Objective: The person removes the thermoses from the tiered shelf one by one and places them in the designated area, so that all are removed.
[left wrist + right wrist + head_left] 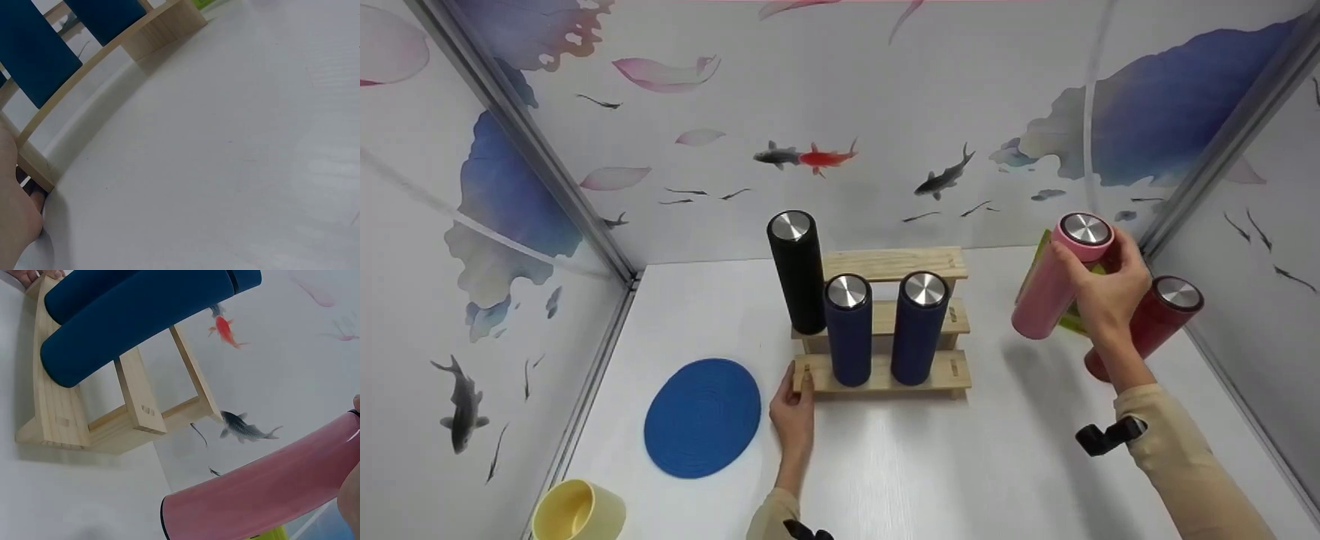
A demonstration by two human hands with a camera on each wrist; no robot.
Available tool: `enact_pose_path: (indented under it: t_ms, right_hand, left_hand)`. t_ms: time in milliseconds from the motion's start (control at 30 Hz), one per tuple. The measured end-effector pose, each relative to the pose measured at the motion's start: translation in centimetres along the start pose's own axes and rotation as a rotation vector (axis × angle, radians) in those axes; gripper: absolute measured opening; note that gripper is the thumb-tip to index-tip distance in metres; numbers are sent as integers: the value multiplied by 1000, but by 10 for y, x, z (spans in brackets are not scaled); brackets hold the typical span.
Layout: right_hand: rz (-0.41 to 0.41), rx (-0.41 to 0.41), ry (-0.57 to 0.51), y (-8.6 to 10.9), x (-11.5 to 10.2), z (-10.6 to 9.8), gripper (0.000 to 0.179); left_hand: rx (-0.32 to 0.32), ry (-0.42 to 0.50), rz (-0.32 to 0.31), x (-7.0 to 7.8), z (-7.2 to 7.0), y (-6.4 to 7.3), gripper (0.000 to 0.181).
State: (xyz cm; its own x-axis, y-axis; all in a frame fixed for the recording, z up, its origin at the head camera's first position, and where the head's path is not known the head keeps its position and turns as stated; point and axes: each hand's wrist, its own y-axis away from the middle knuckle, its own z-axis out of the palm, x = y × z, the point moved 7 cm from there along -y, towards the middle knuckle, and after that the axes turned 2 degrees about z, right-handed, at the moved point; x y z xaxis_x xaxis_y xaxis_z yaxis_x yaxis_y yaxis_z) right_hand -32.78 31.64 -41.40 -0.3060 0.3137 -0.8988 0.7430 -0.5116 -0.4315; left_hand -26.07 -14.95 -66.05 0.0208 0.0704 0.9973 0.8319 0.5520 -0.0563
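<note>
My right hand point(1114, 289) grips a pink thermos bottle point(1046, 289) near its steel-topped lid. The bottle is held off the table, slightly tilted, right of a wooden tiered rack point(892, 264). At the rack's left front corner, my left hand point(793, 409) holds the end of the lowest step, thumb on top. Two navy blue thermos bottles point(851, 334) point(919, 330) stand upright on that lowest step. On the middle step's left end stands a taller black thermos bottle point(796, 274). The right wrist view shows the pink bottle's lower end point(225, 512) apart from the rack.
A dark red bottle point(1162, 315) stands behind my right wrist. Something yellow-green point(1072, 322) is partly hidden behind the pink bottle. A round blue mat point(703, 418) lies left of the rack, with a yellow cup point(604, 514) at the near left. Patterned panels wall the table.
</note>
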Motion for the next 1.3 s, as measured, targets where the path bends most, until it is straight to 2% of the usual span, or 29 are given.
enact_pose_path:
  t_ms: [167, 567, 833, 1133, 1300]
  right_hand:
    - [31, 14, 31, 0, 10, -7, 61]
    - [123, 21, 135, 5, 31, -21, 67]
    - [158, 52, 178, 10, 47, -26, 64]
    - [192, 11, 235, 18, 55, -25, 68]
    - [239, -4, 258, 22, 63, -27, 71]
  left_hand:
    - [13, -3, -3, 1, 0, -1, 46]
    - [-21, 34, 8, 0, -1, 2, 48]
    - [-44, 36, 36, 44, -6, 16, 45]
    - [-50, 29, 25, 44, -5, 17, 45]
    - [-52, 23, 26, 44, -5, 16, 45]
